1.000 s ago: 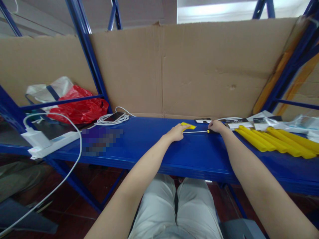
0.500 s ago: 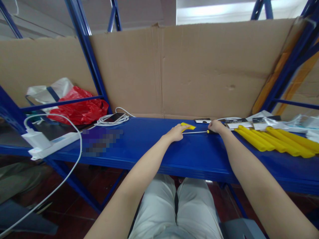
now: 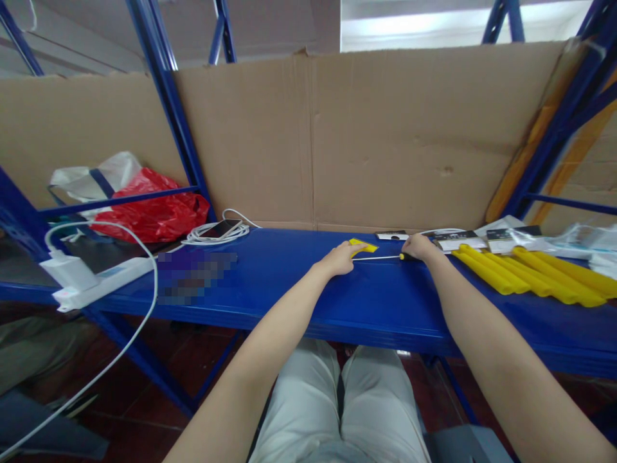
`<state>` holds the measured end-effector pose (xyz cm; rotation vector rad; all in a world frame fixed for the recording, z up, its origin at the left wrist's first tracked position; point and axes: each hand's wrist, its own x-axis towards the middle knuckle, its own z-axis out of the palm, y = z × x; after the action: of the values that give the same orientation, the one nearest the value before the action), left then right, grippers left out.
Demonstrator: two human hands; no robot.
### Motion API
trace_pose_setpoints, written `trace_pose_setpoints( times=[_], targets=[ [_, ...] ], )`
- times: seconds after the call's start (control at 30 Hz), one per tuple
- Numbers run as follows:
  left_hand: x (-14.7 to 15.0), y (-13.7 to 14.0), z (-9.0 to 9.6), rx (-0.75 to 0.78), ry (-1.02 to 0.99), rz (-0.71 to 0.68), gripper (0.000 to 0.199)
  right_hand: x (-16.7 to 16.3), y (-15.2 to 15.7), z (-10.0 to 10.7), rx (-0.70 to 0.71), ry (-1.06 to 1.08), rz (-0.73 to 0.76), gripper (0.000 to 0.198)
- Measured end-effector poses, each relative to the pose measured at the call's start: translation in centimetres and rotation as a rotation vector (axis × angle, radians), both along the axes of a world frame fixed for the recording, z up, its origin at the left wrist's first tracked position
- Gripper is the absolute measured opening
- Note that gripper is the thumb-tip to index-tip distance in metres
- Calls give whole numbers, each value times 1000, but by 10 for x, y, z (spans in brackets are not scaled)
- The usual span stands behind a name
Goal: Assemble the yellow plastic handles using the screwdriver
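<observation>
Screwdriver (image 3: pixel 378 258) with a thin, straight metal shaft stretches low across a smooth blue table (image 3: pixel 366 302), its dark, yellow-collared handle clasped in the right hand (image 3: pixel 418 247). The shaft reaches toward the left hand (image 3: pixel 340 258), whose fingers touch a flat yellow piece (image 3: pixel 370 247); whether they pinch it cannot be told. To the right, rounded yellow tubes (image 3: pixel 525 275) lie side by side near clear plastic packaging (image 3: pixel 581 241). Creased brown cardboard (image 3: pixel 385 128) stands behind; a crumpled, glossy red bag (image 3: pixel 159 202) sits at left.

No legible text, marks on black-and-white packets (image 3: pixel 460 240) too small to read
</observation>
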<state>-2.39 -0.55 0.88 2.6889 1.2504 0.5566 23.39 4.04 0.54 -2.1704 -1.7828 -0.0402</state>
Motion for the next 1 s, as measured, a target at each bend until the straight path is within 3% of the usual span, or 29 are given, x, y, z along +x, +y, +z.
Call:
trace_pose_setpoints(
  times=[0.13,0.33,0.47,0.6,0.77,1.0],
  targets=[
    [-1,3,-1,-22,-81,9,64,-8,-10,7,-49,-2,-92,25],
    [-1,5,3,-188,-432,29,65,-22,-18,18,113,49,-43,31],
    [3,1,7,-484,-717,96,71,-35,-19,21,261,109,74,25],
    [6,-1,11,-667,-911,157,74,-50,-13,18,398,299,266,14],
    [4,-1,14,-852,-1027,68,74,-72,-9,16,445,615,583,14],
    [2,3,12,-979,-1039,-69,71,-86,-13,15,437,723,711,16]
  ],
)
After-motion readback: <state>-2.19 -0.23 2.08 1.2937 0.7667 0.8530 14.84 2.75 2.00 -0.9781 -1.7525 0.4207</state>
